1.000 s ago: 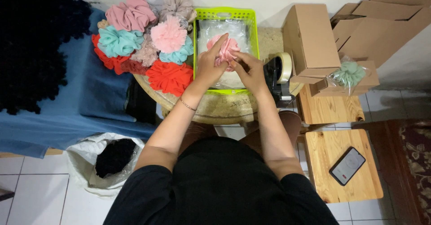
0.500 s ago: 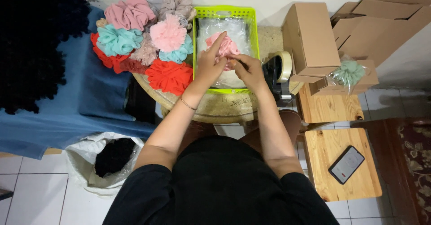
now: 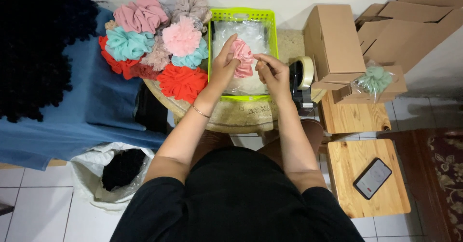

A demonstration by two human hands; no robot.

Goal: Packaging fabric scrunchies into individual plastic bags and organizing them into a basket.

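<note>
Pink ruffled fabric, a scrunchie (image 3: 242, 57), sits pinched between both hands above the lime-green basket (image 3: 243, 15). The left hand (image 3: 223, 68) closes its thumb and fingers on the scrunchie's left edge; the right hand (image 3: 272, 72) closes its fingertips on the right edge. The basket holds clear plastic bags (image 3: 241, 32). Left of the basket lies a heap of scrunchies (image 3: 152, 44) in pink, teal, red and beige. Right of the basket stand a tape dispenser (image 3: 301, 80) and a cardboard box (image 3: 333, 39).
</note>
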